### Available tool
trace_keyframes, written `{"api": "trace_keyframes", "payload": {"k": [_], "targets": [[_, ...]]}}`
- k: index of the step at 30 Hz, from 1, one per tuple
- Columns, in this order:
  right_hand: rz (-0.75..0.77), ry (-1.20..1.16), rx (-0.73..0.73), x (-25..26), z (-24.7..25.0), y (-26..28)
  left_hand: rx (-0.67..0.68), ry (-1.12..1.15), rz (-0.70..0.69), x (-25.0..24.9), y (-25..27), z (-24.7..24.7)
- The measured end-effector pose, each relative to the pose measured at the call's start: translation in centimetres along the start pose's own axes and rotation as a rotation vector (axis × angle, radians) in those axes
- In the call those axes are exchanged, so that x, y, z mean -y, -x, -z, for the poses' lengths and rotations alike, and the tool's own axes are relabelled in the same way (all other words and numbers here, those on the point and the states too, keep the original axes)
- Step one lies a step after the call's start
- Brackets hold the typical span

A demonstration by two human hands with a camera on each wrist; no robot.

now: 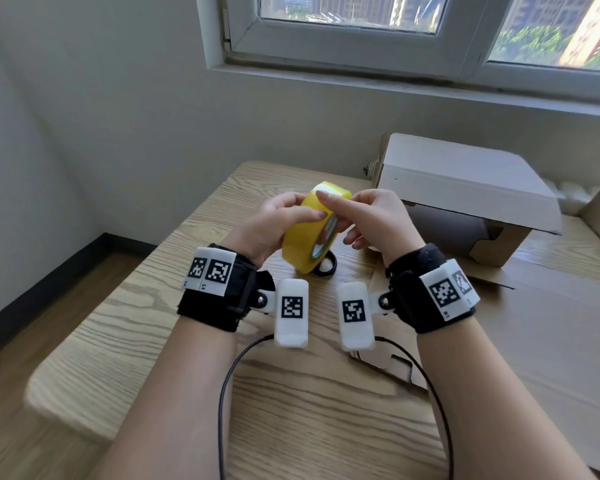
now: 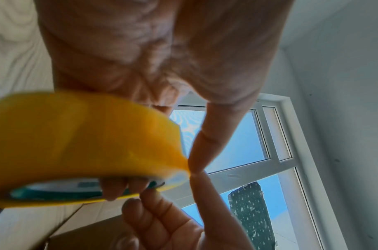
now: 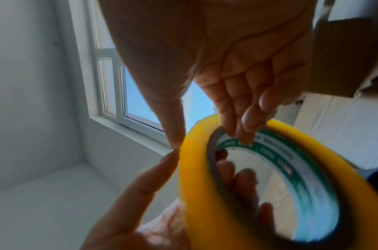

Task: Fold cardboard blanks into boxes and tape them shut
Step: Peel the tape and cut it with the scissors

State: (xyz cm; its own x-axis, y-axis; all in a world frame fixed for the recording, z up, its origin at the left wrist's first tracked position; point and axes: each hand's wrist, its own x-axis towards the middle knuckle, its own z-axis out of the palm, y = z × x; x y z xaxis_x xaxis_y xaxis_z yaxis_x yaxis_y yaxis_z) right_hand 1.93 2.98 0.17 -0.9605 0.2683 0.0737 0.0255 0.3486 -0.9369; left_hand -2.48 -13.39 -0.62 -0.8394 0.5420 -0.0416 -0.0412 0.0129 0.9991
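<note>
Head: tape (image 1: 307, 233) held above the table (image 1: 118, 341), left hand (image 1: 274, 226) gripping the roll, right hand (image 1: 374, 223) fingering its rim; box (image 1: 465, 188) behind.
Left wrist: thumb tips meet at the roll's edge.
Right wrist: fingers hooked in the core.
Advice: turn slowly, nail feeling for the tape end.

Black wristbands (image 1: 219, 299), white coded tags (image 1: 291, 311)
</note>
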Motion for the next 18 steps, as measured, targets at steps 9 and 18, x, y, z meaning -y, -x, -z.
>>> {"api": "trace_keyframes", "payload": {"k": [9,18], "targets": [[0.334,0.405,-0.135,0.1,-0.8,0.3,-0.167,-0.046,0.032,0.1,-0.6,0.3],[0.682,0.978,-0.076,1.6,-1.7,1.9,-0.543,-0.249,-0.136,-0.2,-0.5,0.7]]}}
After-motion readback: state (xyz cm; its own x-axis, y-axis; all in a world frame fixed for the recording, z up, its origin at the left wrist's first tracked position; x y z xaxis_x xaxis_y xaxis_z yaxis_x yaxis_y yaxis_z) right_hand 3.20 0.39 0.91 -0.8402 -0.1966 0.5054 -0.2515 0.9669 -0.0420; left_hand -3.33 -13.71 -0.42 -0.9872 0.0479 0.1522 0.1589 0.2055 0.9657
